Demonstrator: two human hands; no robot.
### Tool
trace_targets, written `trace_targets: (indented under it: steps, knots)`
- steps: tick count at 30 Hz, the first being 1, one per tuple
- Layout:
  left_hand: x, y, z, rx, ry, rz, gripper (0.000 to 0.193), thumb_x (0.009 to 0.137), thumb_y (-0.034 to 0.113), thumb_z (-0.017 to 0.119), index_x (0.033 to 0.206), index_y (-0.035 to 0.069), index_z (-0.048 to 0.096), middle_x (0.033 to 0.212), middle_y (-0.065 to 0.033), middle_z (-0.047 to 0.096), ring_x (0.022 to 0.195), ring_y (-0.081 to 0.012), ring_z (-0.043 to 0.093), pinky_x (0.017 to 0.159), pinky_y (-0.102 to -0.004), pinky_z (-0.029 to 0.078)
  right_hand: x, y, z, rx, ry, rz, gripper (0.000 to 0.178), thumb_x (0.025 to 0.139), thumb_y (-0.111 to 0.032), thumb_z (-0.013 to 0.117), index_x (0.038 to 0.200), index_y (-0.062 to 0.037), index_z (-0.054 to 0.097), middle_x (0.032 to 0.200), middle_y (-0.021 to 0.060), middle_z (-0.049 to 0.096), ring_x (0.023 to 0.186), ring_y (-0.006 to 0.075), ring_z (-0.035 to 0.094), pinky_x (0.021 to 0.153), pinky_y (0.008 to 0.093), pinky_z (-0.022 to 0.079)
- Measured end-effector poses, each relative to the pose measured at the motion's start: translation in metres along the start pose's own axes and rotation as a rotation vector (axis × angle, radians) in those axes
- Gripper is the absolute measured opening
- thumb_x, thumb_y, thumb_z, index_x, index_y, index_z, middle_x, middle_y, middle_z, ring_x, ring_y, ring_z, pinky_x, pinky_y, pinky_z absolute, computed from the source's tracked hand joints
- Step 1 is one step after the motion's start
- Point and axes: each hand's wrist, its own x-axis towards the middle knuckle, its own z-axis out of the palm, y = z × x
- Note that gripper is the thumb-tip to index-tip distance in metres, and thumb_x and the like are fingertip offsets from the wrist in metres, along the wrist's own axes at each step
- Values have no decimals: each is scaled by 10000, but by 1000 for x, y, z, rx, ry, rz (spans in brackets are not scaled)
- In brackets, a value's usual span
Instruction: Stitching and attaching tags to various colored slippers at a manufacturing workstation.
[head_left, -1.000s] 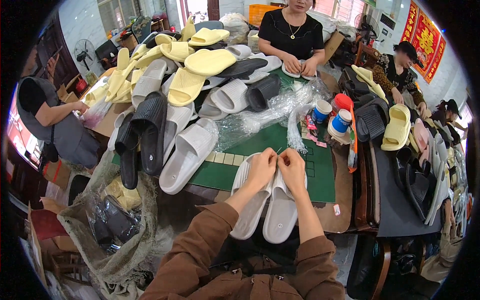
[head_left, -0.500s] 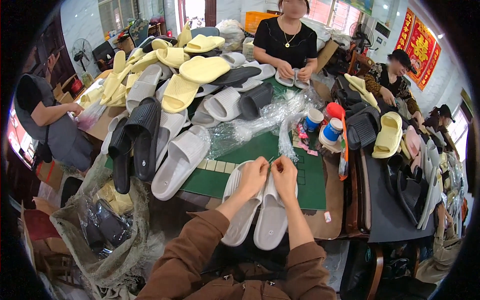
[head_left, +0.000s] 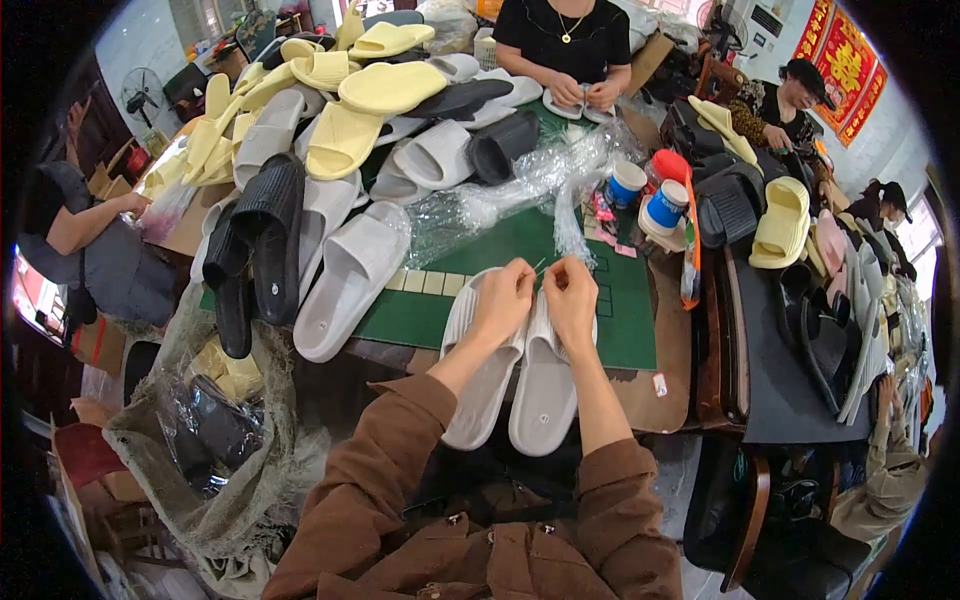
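Note:
A pair of grey slide slippers lies side by side in front of me, the left slipper [head_left: 478, 405] and the right slipper [head_left: 544, 415] with toes pointing away and heels at the table's near edge. Over the left strap my left hand [head_left: 503, 303] is closed, fingertips pinched on a thin pale strand [head_left: 541, 268]. My right hand [head_left: 570, 308] is closed too, above the right strap, pinching the same strand. Fingers hide most of it, so its exact kind cannot be made out.
Yellow, grey and black slippers pile up at left, including a large yellow slipper [head_left: 392, 88]. Clear plastic bags [head_left: 470, 228] lie beyond my hands. White-and-blue tubs [head_left: 664, 212] stand at right. A sack [head_left: 200, 480] sits lower left. Across the table a person [head_left: 565, 40] handles small slippers.
The view has tilted down, so the table and hands appear higher. My hands keep their pinch on the strand above the slippers, with little movement.

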Motion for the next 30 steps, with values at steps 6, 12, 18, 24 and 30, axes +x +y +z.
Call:
trace_targets:
  steps: [6, 12, 18, 24, 30]
  knots:
    - [-3, -5, 0, 21, 42, 36, 105, 839, 71, 539, 828, -23, 586, 740, -213, 627, 687, -367, 626, 604, -417, 469, -5, -5, -4, 47, -108, -32, 63, 760, 7, 610, 765, 24, 549, 691, 108, 560, 592, 182, 541, 573, 312, 445]
    - [-5, 1, 0, -6, 26, 13, 102, 838, 74, 544, 820, -19, 583, 724, -209, 622, 679, -366, 625, 596, -416, 465, -6, 0, 0, -6, -8, -15, 60, 761, 7, 607, 764, 26, 550, 693, 108, 555, 595, 180, 534, 571, 307, 442]
    - [-5, 1, -1, -22, 29, -22, 98, 837, 71, 545, 820, -18, 583, 723, -207, 622, 675, -365, 623, 596, -416, 464, -5, -1, -4, 33, -159, -16, 75, 748, 5, 609, 754, 15, 535, 716, 143, 550, 623, 283, 555, 577, 370, 446]
    - [-4, 3, -1, -7, 34, 26, 93, 832, 67, 546, 821, -17, 585, 732, -205, 625, 681, -358, 624, 603, -415, 466, -5, -5, -4, 61, -133, -35, 76, 744, 4, 615, 760, 18, 542, 714, 139, 547, 620, 270, 555, 579, 359, 448]
    - [-5, 1, -1, -11, 40, 24, 102, 839, 74, 556, 826, -23, 580, 741, -206, 628, 684, -361, 624, 608, -419, 469, -6, -6, -5, 109, -152, 6, 78, 746, -1, 617, 762, 20, 544, 708, 134, 544, 615, 245, 549, 583, 345, 448]
